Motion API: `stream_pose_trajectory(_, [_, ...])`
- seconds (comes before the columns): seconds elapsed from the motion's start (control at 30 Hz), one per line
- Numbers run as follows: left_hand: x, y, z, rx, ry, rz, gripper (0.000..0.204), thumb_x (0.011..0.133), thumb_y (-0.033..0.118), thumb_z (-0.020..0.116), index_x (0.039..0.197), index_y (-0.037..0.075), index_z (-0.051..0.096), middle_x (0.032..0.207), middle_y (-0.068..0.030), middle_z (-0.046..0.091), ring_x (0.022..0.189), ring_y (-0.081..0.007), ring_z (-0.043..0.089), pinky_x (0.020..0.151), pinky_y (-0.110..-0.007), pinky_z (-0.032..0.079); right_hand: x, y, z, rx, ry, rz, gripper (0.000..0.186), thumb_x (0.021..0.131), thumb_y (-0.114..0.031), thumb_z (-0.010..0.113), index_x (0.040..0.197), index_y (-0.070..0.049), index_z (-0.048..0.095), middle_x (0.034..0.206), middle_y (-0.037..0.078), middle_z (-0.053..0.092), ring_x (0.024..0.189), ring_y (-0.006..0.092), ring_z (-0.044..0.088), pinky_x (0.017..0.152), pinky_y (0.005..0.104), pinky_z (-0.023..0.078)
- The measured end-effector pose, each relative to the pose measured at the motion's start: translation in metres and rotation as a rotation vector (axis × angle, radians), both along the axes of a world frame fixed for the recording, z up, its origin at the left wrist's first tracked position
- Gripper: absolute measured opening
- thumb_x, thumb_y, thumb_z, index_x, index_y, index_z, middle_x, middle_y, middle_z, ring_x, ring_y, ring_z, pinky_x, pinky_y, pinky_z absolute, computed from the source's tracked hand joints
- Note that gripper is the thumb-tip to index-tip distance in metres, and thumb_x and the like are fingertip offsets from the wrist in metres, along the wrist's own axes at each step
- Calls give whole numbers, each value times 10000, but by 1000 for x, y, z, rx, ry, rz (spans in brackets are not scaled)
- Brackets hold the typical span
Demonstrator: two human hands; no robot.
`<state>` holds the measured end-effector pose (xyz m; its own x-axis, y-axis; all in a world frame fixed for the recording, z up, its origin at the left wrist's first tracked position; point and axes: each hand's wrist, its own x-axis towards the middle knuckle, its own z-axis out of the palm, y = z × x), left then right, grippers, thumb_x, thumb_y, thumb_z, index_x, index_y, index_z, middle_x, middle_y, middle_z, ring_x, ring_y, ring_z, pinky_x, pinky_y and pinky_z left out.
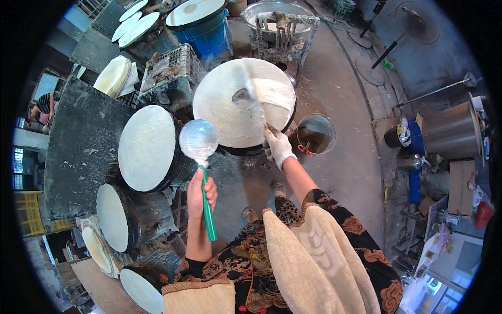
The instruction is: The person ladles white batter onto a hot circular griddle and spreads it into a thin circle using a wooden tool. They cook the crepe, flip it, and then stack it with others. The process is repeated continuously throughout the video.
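Note:
My left hand is wrapped round the green handle of a ladle, whose round, pale, wet-looking head points away from me. Ahead of me a round griddle carries a thin white sheet of flatbread. A fold or raised edge runs across the sheet, with a smoother, whiter patch on its right and a dark spot near the middle. My right hand, in a white glove, is closed at the near edge of the griddle, where its fingers pinch the sheet's edge. The fingertips are partly hidden.
Right of the griddle stands a bucket with dark contents and red-handled scissors. More white-topped round griddles line the left side. A crusted crate and a large basin stand beyond. Another person is at far left.

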<state>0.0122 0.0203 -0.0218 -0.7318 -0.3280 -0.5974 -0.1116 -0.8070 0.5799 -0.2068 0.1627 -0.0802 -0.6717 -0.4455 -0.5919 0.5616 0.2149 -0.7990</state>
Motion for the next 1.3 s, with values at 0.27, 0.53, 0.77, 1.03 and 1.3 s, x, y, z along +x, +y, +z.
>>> stream_pose_trajectory(0.27, [-7,12,-26,30,-57,-81,409,961,418,414,668,133,421,458,23,374,316,-90,352,275,-220,292,26,43,-34,4,8,-245,433,911,-362,516,1316,-218,469,632,-23,472,452,80,412,373,232,338])
stream_pose_trajectory(0.53, [-55,-17,-48,-69,-45,-115,367,944,412,455,688,151,414,483,28,385,363,-79,381,304,-216,303,-79,36,-8,128,215,-34,427,944,-348,463,1292,-103,499,936,84,642,428,73,390,402,231,373])
stream_pose_trajectory(0.77, [-129,-66,-77,-191,-198,-32,198,910,314,536,909,122,487,595,8,474,443,-82,443,366,-231,363,-54,46,0,203,413,560,433,920,-248,495,1302,-46,484,934,81,636,775,134,596,690,254,473])
stream_pose_trajectory(1.03, [-158,-35,-71,-445,-202,24,208,902,303,557,973,115,506,625,-8,497,455,-102,466,382,-254,399,53,34,-61,123,360,48,455,943,-290,443,1323,-40,446,1273,177,517,1166,259,505,962,310,377])
stream_pose_trajectory(1.3, [-170,-21,-67,-404,-205,111,169,913,262,491,922,94,495,627,-28,495,437,-135,474,377,-290,415,0,13,-4,173,138,173,450,930,-323,473,1340,-138,459,766,40,601,599,102,527,541,241,443])
